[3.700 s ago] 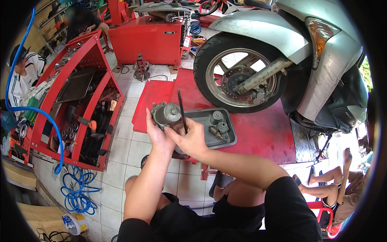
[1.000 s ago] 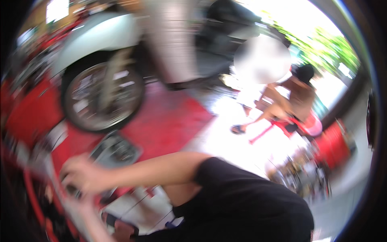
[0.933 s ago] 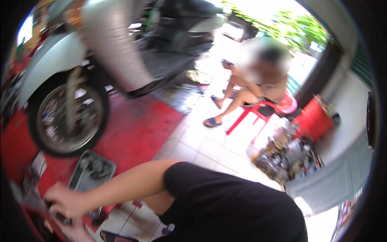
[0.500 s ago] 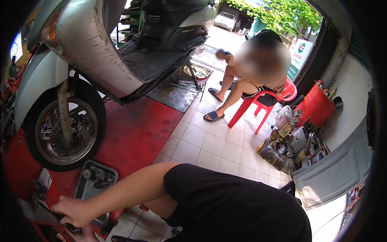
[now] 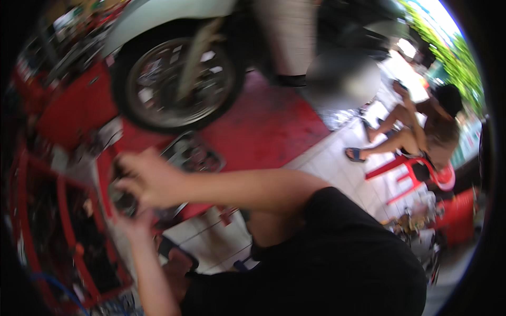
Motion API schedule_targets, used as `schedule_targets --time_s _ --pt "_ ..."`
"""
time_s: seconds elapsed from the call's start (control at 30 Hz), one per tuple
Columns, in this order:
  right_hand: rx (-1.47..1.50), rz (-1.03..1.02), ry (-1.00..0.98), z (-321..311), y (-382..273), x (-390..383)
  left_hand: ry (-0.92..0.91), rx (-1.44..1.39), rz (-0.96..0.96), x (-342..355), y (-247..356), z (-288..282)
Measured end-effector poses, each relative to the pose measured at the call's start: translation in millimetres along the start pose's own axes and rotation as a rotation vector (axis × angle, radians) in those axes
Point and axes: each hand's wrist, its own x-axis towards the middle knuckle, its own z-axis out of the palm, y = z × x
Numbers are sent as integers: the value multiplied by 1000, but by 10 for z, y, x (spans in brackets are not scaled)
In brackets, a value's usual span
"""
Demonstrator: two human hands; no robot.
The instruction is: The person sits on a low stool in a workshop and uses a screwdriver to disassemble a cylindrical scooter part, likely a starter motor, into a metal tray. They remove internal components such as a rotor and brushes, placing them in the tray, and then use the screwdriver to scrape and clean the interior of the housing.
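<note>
My right hand reaches in from the right with its fingers curled over a small dark metal part. Below it, my left hand comes up from the lower edge and grips the same part from underneath. Motion blur and the fingers hide its exact kind. Just beyond my right wrist lies a metal tray with several loose mechanical parts in it. Above the tray stands the front wheel of a silver-grey scooter.
The scooter stands on a red platform. At the left is a red metal-framed rack with dark contents. A person sits on a red plastic chair at the right, near a red drum. My sandalled foot is below.
My view has swung left, so the wheel and seated person lie farther right, and the red rack shows. Both hands have come up from the lower left corner, with the dark part between them.
</note>
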Motion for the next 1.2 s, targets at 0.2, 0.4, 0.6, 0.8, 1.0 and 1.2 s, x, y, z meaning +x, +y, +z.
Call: schedule_targets --time_s 0.2,0.4,0.6,0.8,1.0,1.2 --pt "301 148 -12 54 -186 -40 128 -29 19 -274 -210 316" --pt "244 74 -60 80 -206 -83 164 -45 18 -412 -274 420" --pt "197 39 -94 76 -177 -117 164 -36 43 -447 -311 467" --pt "218 28 -83 98 -210 -98 183 -71 37 -433 -273 478" --pt "175 9 -119 82 -141 -111 165 -59 40 -434 -295 476" --pt "137 18 -64 104 -138 -95 184 -64 46 -450 -316 486"
